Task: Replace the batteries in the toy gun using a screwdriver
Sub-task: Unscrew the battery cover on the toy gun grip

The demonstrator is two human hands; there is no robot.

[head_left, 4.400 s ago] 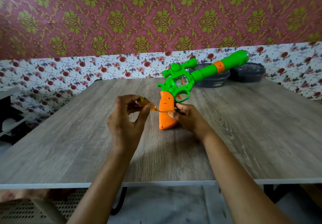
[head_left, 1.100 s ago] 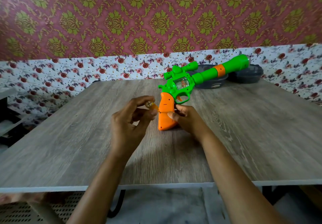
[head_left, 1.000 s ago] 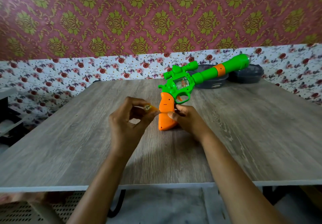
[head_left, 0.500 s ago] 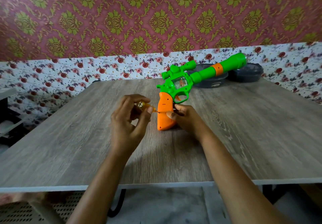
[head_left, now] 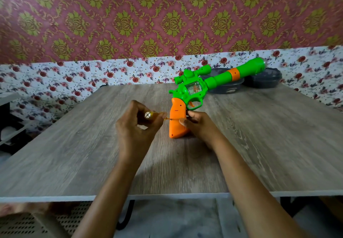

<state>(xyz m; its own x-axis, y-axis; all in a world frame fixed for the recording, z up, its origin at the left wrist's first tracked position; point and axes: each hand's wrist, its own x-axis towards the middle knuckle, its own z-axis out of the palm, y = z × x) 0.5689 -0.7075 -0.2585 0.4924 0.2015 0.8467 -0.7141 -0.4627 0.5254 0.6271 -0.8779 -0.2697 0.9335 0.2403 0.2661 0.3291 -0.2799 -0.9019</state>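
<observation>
Orange plastic is where the work is: the grip (head_left: pixel 177 121) of the toy gun (head_left: pixel 193 89) is stood on its butt near the middle of the wooden table (head_left: pixel 74 145), with the green barrel tilted up and away to the right, so that the flat side of the grip is offered to the tool. The small amber screwdriver (head_left: pixel 151 115) is pinched by its handle in the curled fingertips of the left hand (head_left: pixel 137 130), a light hold suited to twirling. The thin shaft is laid level and its tip is set against the grip's side, presumably in the screw of the battery cover, though the screw itself is too small to be made out. The grip is clasped from the far side by the right hand (head_left: pixel 200 126), fingers curled behind and thumb laid on the near face just beside the tip; the toy is braced that way against the push of the tool. The cover is judged not yet removed, and no batteries are in view. Two dark lidded containers (head_left: pixel 263 78) are seen at the table's back edge, behind the barrel
</observation>
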